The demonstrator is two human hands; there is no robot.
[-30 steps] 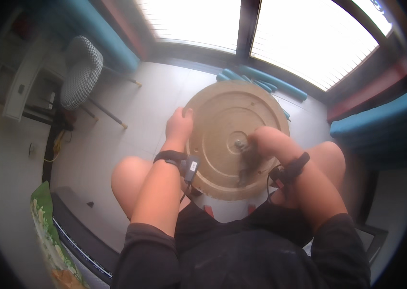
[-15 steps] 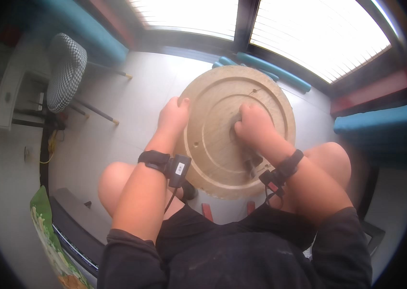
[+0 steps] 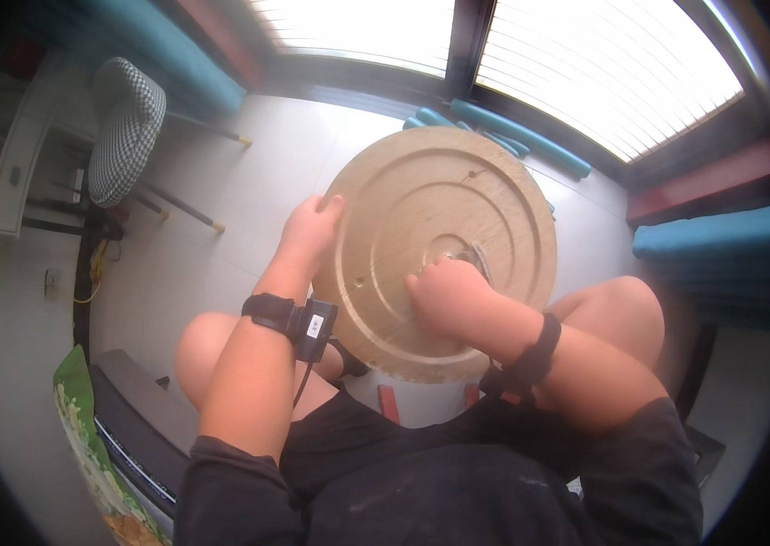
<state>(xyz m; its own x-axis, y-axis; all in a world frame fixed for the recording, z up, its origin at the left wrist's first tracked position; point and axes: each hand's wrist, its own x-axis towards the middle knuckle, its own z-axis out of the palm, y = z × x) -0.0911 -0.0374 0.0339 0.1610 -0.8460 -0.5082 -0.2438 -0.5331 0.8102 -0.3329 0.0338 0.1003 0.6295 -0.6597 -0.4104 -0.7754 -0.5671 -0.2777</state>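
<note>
A large round tan disc with ring-shaped grooves, a raised centre and small holes stands between my bare knees, its grooved face toward me. At its left rim my left hand is closed around the edge, thumb on the near side. Close to the disc's centre, a little below it, my right hand is closed. Something greyish and curved shows just beyond its fingers; I cannot make out what the hand grips. Both wrists carry black straps with small box-shaped devices.
Several blue rolls lie by the window frame at the back. A chair with a checked seat stands on the left, near a white drawer unit. A blue bolster is at the right. Red legs of something show below the disc.
My right hand has moved down and left across the disc's face. My left hand has shifted slightly left and down with the rim, and the disc has turned or tilted a little.
</note>
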